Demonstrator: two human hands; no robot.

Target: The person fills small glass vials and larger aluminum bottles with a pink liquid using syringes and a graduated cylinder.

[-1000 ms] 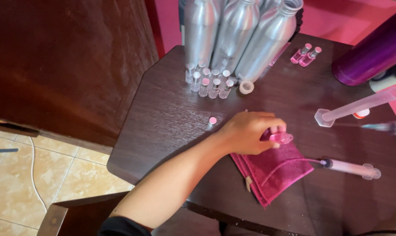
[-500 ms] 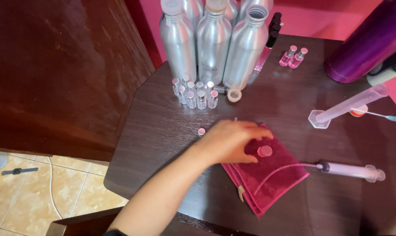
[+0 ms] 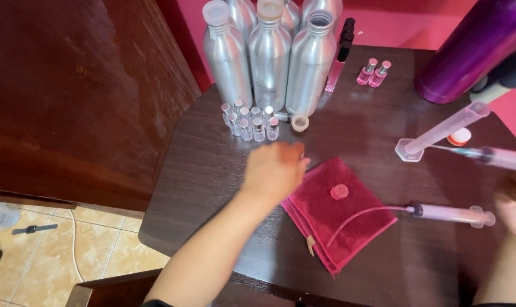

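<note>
The left hand [image 3: 275, 167] hovers palm-down over the dark table [image 3: 212, 170], blurred, fingers loosely curled; whether it grips anything underneath cannot be told. It sits just off the left corner of the folded red cloth [image 3: 337, 219]. On that cloth, apart from the hand, stands a small pink vial [image 3: 339, 191], seen from above. A thin tube runs across the cloth to a large syringe [image 3: 451, 214] lying on the table to the right. The right hand [image 3: 515, 207] shows at the frame's right edge, blurred, near that syringe's plunger end; a second syringe [image 3: 500, 157] with a needle slants above it, and whether the hand holds it cannot be told. Beyond the left hand, a cluster of small clear vials [image 3: 250, 122] stands in rows, a tape roll [image 3: 299, 122] just beside them. Behind these rise tall aluminium bottles [image 3: 269, 54]. Two pink vials [image 3: 374, 73] stand farther back, near a purple flask [image 3: 468, 51]. A measuring cylinder [image 3: 443, 131] lies on its side.
</note>
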